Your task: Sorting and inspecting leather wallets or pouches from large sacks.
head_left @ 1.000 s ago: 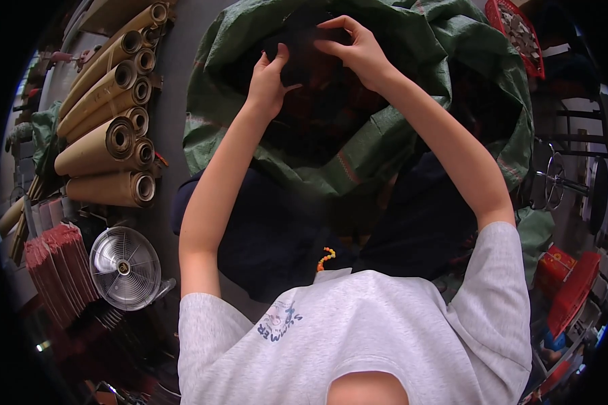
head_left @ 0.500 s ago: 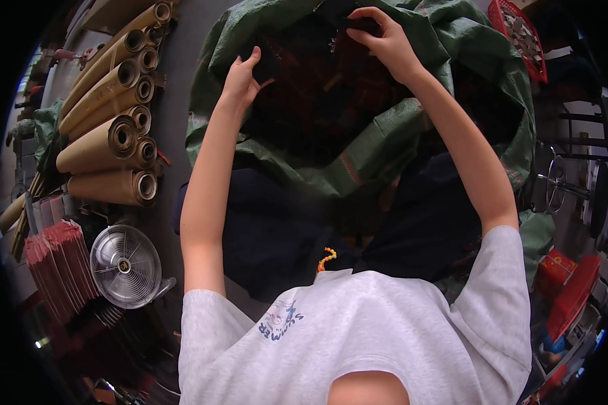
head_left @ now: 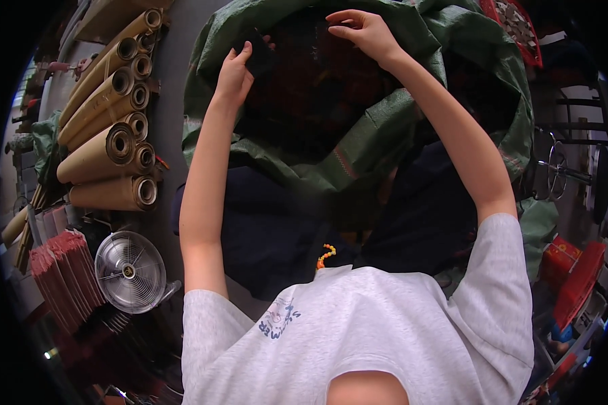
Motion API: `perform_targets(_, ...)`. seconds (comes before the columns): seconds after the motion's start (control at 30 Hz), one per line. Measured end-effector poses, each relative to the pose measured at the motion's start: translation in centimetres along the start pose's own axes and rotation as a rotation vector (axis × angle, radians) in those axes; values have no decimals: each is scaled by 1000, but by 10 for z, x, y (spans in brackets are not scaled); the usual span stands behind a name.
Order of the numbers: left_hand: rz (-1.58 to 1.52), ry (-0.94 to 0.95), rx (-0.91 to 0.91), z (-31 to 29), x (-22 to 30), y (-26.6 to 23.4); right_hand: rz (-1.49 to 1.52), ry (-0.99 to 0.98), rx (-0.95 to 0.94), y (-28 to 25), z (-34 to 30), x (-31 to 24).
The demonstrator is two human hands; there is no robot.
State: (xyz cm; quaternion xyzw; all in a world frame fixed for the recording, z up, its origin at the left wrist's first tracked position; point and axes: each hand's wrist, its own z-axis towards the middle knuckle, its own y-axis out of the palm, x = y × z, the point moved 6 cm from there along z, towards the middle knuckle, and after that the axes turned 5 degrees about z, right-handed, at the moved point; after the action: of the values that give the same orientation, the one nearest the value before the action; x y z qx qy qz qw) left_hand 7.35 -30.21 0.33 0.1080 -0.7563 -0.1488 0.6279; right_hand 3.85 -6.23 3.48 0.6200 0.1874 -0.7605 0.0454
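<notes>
A large green woven sack (head_left: pixel 375 131) lies wide open before me, with a dark, shadowy inside. Over its left side, my left hand (head_left: pixel 235 75) is closed, thumb up, on a dark flat piece (head_left: pixel 262 57); fingertips show behind it. My right hand (head_left: pixel 368 37) is above the far part of the opening, thumb and forefinger brought toward each other. Whatever is between them is dark and blends into the sack. A small silvery dangling bit (head_left: pixel 315 48) shows just left of those fingertips. The reddish contents deep in the sack are too dim to name.
Brown paper rolls (head_left: pixel 118 145) are stacked at the left, above a round metal fan (head_left: pixel 130 271) and a stack of reddish sheets (head_left: pixel 64 277). At the far right is a red basket (head_left: pixel 520 30) of small pale pieces. A round-seated stool (head_left: pixel 600 182) stands below it.
My right hand has moved left, and the dangling bit has shifted left with it. My left hand has shifted slightly left, and its fingertips now show behind the dark piece.
</notes>
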Motion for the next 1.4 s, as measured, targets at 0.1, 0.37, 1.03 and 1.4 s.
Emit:
perform_targets(0.1, 85, 10, 2, -3, 6, 3, -37, 72, 59, -5, 1, -7)
perform_targets(0.37, 452, -85, 15, -1, -2, 5, 149, 14, -4, -15, 11, -5)
perform_targets(1.03, 1428, 263, -9, 29, -45, -5, -664, 861, 738, -321, -486, 121)
perform_targets(1.4, 1473, 127, -130, -10, -49, 40, -449, 1003, 942, -302, -340, 354)
